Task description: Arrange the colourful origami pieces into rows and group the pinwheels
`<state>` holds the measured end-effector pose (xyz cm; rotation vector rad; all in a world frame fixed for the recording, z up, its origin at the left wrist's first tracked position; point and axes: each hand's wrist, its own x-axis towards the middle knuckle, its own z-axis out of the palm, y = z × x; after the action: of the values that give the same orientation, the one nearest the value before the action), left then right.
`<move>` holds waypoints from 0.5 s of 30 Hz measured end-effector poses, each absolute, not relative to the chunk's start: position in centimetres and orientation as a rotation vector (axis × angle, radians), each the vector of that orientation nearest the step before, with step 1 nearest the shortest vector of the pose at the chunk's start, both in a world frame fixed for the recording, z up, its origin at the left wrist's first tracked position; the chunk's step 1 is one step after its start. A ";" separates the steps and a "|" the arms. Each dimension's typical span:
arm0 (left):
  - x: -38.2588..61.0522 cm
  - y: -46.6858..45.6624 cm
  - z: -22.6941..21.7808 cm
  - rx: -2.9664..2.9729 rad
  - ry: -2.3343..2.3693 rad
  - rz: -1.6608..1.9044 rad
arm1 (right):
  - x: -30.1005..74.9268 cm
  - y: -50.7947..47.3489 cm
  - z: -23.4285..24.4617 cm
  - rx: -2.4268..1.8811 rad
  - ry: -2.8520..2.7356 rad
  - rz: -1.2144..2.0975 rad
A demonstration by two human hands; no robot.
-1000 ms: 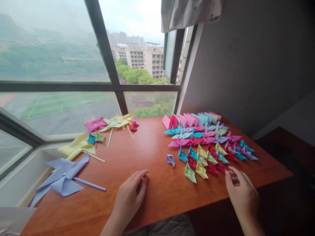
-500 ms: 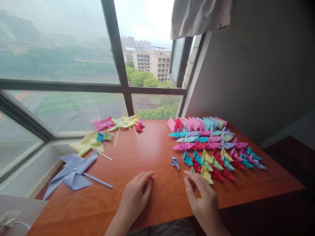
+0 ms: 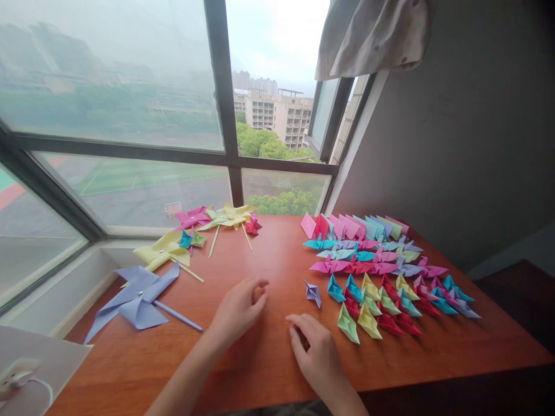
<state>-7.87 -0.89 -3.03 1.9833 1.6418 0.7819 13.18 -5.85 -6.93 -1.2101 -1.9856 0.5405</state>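
My left hand point(image 3: 240, 312) hovers over the middle of the table, fingers loosely bent, thumb apart from them, nothing held. Lower and to its right, my right hand point(image 3: 313, 352) is also loosely curled, with a gap between thumb and fingers and no object in it. A single purple paper boat point(image 3: 313, 293) lies just beyond my right hand, not touching it. To the right of that hand sit a light green paper boat point(image 3: 348, 325) and a yellow paper boat point(image 3: 369, 321), at the near end of several rows of coloured paper boats point(image 3: 407, 303).
Behind the boats are rows of folded paper cranes point(image 3: 359, 266) and upright folded papers point(image 3: 349, 227). At left lie a purple pinwheel point(image 3: 141, 294), a yellow pinwheel point(image 3: 161, 251) and more pinwheels by the window. The wooden table's point(image 3: 277, 381) front edge runs below my hands.
My right hand has moved left, away from the green boat, which now shows fully. My left hand has risen slightly farther over the table. The view has shifted a little.
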 end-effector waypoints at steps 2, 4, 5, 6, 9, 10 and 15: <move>-8.6 2.4 -2.3 2.026 1.770 0.768 | 13.2 -5.9 -6.9 -1.202 -1.969 0.548; -9.3 5.8 -1.5 2.017 1.866 0.811 | 13.1 -5.9 -6.8 -1.202 -1.956 0.536; -9.7 7.3 -1.2 2.014 1.915 0.833 | 13.1 -5.9 -6.8 -1.202 -1.951 0.527; -10.0 8.8 -0.8 2.017 1.957 0.851 | 13.1 -6.0 -6.8 -1.202 -1.948 0.518; -11.1 12.0 -0.3 2.036 2.034 0.853 | 13.0 -6.0 -6.7 -1.196 -1.946 0.515; -11.4 12.8 -0.2 2.039 2.056 0.844 | 13.0 -6.0 -6.8 -1.193 -1.946 0.523; -12.2 15.0 -0.7 2.031 2.126 0.734 | 13.0 -5.8 -6.8 -1.184 -1.942 0.546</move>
<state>-12.19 15.01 -0.65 2.0307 2.1257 0.7344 13.00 -5.85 -6.79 -1.1841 -1.9419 0.5461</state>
